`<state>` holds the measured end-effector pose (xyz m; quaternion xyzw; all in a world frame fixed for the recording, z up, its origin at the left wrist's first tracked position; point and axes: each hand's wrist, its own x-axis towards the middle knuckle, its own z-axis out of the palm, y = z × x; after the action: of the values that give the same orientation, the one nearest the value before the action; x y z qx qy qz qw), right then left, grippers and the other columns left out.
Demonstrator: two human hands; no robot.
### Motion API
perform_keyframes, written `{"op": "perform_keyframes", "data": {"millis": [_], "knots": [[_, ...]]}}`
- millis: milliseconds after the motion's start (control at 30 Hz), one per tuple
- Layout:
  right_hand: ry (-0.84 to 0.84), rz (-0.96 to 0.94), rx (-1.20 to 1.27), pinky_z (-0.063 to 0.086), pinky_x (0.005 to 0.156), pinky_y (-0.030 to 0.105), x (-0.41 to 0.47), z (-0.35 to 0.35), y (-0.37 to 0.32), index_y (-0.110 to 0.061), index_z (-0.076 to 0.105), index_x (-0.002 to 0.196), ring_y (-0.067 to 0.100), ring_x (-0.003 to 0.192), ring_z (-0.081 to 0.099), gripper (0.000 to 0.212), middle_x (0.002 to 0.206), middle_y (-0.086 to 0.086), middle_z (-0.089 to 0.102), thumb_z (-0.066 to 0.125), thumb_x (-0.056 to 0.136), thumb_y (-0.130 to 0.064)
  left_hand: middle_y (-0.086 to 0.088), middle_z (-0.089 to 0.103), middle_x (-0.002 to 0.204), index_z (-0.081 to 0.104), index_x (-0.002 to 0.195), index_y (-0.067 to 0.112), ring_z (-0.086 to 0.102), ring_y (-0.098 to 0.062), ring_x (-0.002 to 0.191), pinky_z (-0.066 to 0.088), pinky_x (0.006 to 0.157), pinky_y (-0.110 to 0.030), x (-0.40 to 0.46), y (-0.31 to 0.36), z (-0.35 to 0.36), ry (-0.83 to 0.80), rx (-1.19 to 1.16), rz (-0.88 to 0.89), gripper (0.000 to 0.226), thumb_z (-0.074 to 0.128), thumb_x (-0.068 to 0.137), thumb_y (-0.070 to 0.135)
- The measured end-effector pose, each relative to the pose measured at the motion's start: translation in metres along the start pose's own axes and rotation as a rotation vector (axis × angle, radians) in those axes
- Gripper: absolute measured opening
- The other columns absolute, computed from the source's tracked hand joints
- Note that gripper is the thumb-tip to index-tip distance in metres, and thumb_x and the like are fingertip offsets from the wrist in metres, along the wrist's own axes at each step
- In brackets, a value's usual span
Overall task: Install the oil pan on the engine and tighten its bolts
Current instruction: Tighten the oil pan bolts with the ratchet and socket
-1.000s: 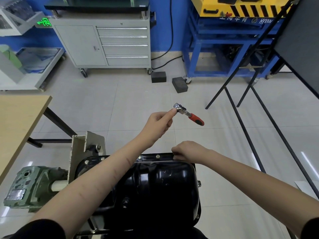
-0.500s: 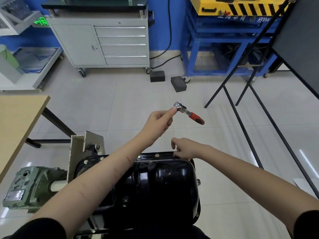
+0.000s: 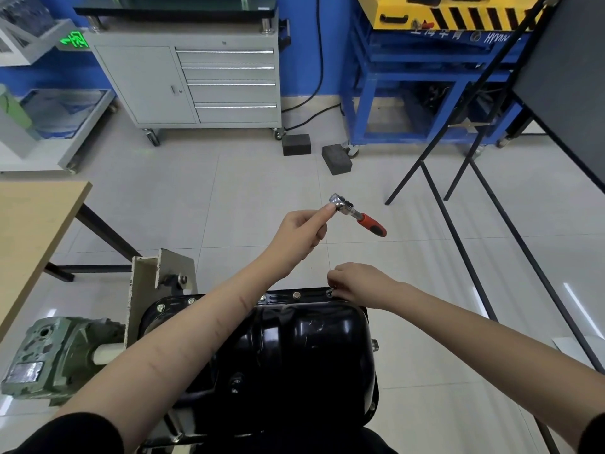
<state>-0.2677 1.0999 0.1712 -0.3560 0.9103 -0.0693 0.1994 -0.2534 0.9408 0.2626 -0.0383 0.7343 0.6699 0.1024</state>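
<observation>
Right hand [image 3: 357, 283] lowered — pinching bolt [image 3: 330, 292] (pan's far flange).

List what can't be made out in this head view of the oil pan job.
- Bolt at the pan's far right corner: mostly hidden by the right hand's fingers; whether it is seated can't be told.
- Oil pan near edge: covered by the left forearm and sleeves.
- Ratchet head: partly behind the left hand; any socket unseen.

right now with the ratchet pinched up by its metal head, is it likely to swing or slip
Probably. The left hand pinches the ratchet only at its metal head, so the red handle hangs free and could pivot. The polished steel looks smooth, likely slippery. It looks rigid, so no flex.
</observation>
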Motion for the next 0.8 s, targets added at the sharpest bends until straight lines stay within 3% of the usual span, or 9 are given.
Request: {"op": "perform_keyframes", "data": {"millis": [100,233,567,800], "knots": [[-0.004,-0.006,-0.003,0.035,0.065,0.032,0.002,-0.001,-0.002,-0.008,0.051,0.094,0.027,0.087,0.052,0.012,0.093,0.009,0.058,0.049,0.091,-0.020,0.007,0.023,0.045,0.033,0.045,0.021,0.019,-0.006,0.036,0.016,0.035,-0.013,0.000,0.001,0.000,-0.006,-0.014,0.001,0.053,0.047,0.092,0.039],[-0.056,-0.008,-0.061,0.037,0.071,0.031,0.004,-0.003,-0.002,-0.007,0.056,0.101,0.026,0.094,0.053,0.020,0.099,0.010,0.060,0.048,0.092,-0.023,0.008,0.023,0.044,0.034,0.051,0.017,0.018,-0.006,0.036,0.016,0.035,-0.013,0.001,0.002,0.000,-0.019,-0.035,0.005,0.048,0.046,0.093,0.038],[-0.104,-0.035,-0.050,0.038,0.068,0.032,0.009,-0.007,-0.006,-0.006,0.057,0.098,0.029,0.088,0.054,0.015,0.094,0.014,0.062,0.053,0.088,-0.017,0.010,0.024,0.042,0.034,0.042,0.024,0.018,-0.006,0.035,0.015,0.036,-0.012,0.003,0.002,0.001,-0.016,-0.079,0.002,0.054,0.046,0.092,0.040],[-0.105,-0.046,-0.055,0.039,0.069,0.031,0.011,-0.006,-0.005,-0.006,0.060,0.100,0.029,0.089,0.055,0.019,0.096,0.013,0.063,0.048,0.091,-0.016,0.010,0.024,0.041,0.033,0.048,0.018,0.018,-0.006,0.035,0.014,0.036,-0.012,0.004,0.003,0.002,-0.012,-0.084,0.002,0.051,0.046,0.093,0.038]]}}
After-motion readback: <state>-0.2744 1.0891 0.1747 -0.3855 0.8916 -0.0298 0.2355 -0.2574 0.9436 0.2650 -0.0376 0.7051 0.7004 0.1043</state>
